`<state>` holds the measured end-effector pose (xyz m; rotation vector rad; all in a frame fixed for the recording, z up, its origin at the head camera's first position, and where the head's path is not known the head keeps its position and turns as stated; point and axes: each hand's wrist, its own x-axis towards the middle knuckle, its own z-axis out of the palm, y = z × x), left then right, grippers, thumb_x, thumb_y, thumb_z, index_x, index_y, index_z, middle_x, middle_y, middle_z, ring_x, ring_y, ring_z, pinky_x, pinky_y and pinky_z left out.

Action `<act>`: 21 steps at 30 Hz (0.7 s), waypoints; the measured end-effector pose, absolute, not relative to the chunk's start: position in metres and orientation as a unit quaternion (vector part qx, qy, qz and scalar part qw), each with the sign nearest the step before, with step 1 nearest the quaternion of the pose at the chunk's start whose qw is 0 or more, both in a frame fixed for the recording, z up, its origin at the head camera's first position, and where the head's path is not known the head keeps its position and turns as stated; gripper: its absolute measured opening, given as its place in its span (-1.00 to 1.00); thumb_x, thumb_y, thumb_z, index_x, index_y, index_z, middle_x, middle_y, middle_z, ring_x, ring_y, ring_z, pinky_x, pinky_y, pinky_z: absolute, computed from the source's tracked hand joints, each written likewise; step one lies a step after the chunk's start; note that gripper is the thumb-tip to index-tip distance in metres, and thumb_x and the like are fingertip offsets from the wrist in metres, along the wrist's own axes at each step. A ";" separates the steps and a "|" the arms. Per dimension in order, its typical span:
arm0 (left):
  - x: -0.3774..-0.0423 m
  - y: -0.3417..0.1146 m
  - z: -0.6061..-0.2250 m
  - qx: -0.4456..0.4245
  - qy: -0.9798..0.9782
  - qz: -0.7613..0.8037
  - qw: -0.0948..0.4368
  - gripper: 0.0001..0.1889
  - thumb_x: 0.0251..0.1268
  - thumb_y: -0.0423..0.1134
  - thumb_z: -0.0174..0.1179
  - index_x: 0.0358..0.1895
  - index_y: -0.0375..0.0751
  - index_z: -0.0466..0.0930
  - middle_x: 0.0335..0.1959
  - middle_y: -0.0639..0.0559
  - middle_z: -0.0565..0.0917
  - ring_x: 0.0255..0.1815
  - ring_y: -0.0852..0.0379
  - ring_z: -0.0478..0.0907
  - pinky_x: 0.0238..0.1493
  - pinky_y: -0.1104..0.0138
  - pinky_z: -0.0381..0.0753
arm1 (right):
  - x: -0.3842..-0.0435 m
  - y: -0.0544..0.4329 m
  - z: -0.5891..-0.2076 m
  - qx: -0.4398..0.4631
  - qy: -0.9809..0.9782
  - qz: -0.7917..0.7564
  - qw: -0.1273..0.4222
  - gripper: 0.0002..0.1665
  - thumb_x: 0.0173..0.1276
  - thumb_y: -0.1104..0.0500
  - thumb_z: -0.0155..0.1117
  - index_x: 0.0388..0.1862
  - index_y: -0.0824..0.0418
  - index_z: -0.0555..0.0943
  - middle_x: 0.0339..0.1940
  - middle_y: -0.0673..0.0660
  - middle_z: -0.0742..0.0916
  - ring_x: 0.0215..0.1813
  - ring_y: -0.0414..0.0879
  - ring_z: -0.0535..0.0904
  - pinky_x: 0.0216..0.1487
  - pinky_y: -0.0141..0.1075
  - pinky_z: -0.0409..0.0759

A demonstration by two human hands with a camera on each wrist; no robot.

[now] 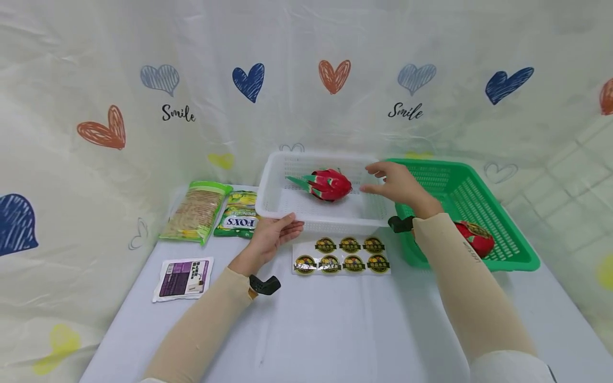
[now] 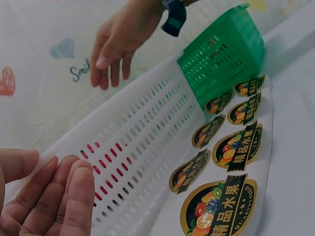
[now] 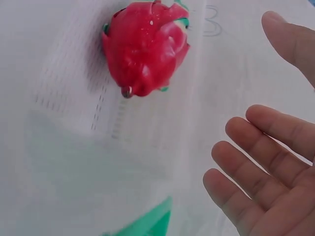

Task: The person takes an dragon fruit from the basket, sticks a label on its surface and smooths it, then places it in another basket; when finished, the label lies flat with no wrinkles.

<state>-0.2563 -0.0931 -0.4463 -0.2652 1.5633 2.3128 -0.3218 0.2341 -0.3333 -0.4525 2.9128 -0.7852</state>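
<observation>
A white plastic basket (image 1: 330, 221) stands at the back middle of the table, with a red dragon fruit (image 1: 333, 186) with green leaf tips lying in it. At the basket's front left corner my left hand (image 1: 271, 238) holds the rim between thumb and fingers. My right hand (image 1: 399, 183) hovers over the basket's right end, fingers apart and nothing held. In the right wrist view the dragon fruit (image 3: 145, 49) lies some way off from my spread fingers (image 3: 268, 160). Another red dragon fruit (image 1: 479, 239) sits in the green basket (image 1: 514, 234), partly covered by my right forearm.
A sheet of round fruit stickers (image 1: 341, 256) lies before the white basket. To the left are a green-edged bag (image 1: 196, 211), a FOX'S bag (image 1: 239, 213) and a purple-and-white packet (image 1: 184, 278). A patterned curtain (image 1: 297, 80) hangs behind the table.
</observation>
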 end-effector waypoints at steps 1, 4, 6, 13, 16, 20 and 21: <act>-0.256 -0.093 -0.447 -0.094 0.549 0.813 0.169 -0.76 0.56 -0.20 0.22 0.06 -0.32 0.62 -0.25 -0.04 0.84 -0.24 0.16 0.82 -0.06 0.35 0.78 | -0.327 0.230 -0.335 -0.149 0.953 -0.258 0.050 -0.18 0.44 -0.14 0.40 0.52 0.22 0.41 0.50 0.30 0.52 0.48 0.27 0.43 0.41 0.23 0.48; -0.256 -0.094 -0.447 -0.094 0.551 0.812 0.168 -0.75 0.56 -0.20 0.21 0.07 -0.33 0.62 -0.24 -0.04 0.84 -0.24 0.16 0.82 -0.06 0.35 0.78 | -0.339 0.217 -0.339 -0.148 0.953 -0.258 0.061 -0.17 0.45 -0.16 0.39 0.53 0.23 0.41 0.49 0.32 0.53 0.49 0.27 0.43 0.40 0.22 0.50; -0.256 -0.095 -0.447 -0.093 0.551 0.812 0.167 -0.73 0.56 -0.20 0.21 0.08 -0.35 0.62 -0.25 -0.04 0.84 -0.24 0.16 0.82 -0.06 0.35 0.78 | -0.347 0.209 -0.343 -0.150 0.952 -0.259 0.069 -0.18 0.45 -0.13 0.39 0.52 0.26 0.41 0.48 0.35 0.53 0.49 0.29 0.44 0.39 0.21 0.52; -0.254 -0.097 -0.446 -0.091 0.553 0.812 0.162 -0.72 0.56 -0.21 0.21 0.09 -0.37 0.62 -0.26 -0.03 0.84 -0.24 0.16 0.82 -0.06 0.35 0.79 | -0.374 0.184 -0.362 -0.152 0.953 -0.242 0.100 -0.15 0.44 -0.12 0.41 0.52 0.32 0.40 0.49 0.35 0.53 0.50 0.30 0.43 0.44 0.16 0.51; -0.254 -0.097 -0.446 -0.089 0.554 0.812 0.162 -0.74 0.56 -0.21 0.22 0.07 -0.36 0.63 -0.25 -0.03 0.85 -0.23 0.16 0.82 -0.05 0.35 0.78 | -0.384 0.177 -0.365 -0.147 0.957 -0.227 0.110 -0.10 0.44 -0.14 0.40 0.55 0.32 0.35 0.54 0.34 0.48 0.52 0.29 0.41 0.47 0.15 0.48; -0.255 -0.095 -0.446 -0.083 0.555 0.810 0.169 -0.74 0.57 -0.21 0.21 0.07 -0.36 0.64 -0.24 -0.03 0.85 -0.21 0.17 0.82 -0.04 0.35 0.78 | -0.393 0.168 -0.365 -0.124 0.961 -0.216 0.121 -0.04 0.43 -0.14 0.41 0.60 0.30 0.28 0.58 0.32 0.43 0.55 0.25 0.37 0.50 0.14 0.45; -0.256 -0.095 -0.447 -0.083 0.553 0.811 0.172 -0.74 0.56 -0.21 0.21 0.07 -0.36 0.64 -0.24 -0.04 0.85 -0.21 0.16 0.82 -0.04 0.34 0.78 | -0.395 0.166 -0.365 -0.119 0.961 -0.214 0.125 -0.04 0.43 -0.14 0.41 0.60 0.30 0.27 0.59 0.31 0.42 0.55 0.24 0.37 0.50 0.14 0.45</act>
